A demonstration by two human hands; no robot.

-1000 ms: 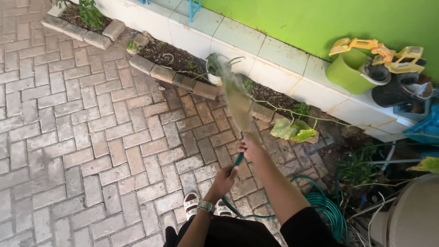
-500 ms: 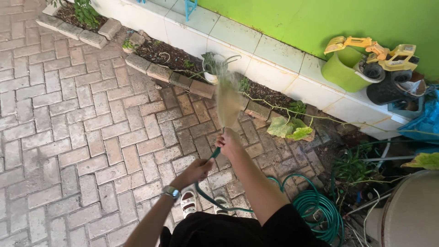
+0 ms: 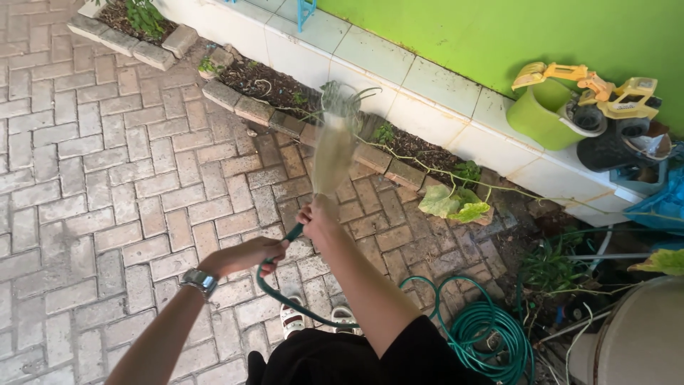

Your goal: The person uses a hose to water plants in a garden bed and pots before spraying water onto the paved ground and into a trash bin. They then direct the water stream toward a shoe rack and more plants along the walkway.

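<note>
The green hose (image 3: pixel 299 303) is gripped in both hands at the centre of the view. The right hand (image 3: pixel 319 217) is closed round the hose end, fingers clamped on it, and a fan of water (image 3: pixel 333 146) is thrown towards twelve o'clock, onto the potted plant (image 3: pixel 342 100) in the soil bed (image 3: pixel 267 85). The left hand (image 3: pixel 246 255), a wristwatch (image 3: pixel 199 281) on its wrist, is wrapped round the hose just behind, fingers together on it. From there the hose is looped past the sandalled feet (image 3: pixel 317 317) and is seen coiled at five o'clock on the brick paving (image 3: pixel 107 178). A toy excavator (image 3: pixel 605 93) and a green bucket (image 3: pixel 538 110) are perched on the tiled ledge (image 3: pixel 427 85) at two o'clock.
</note>
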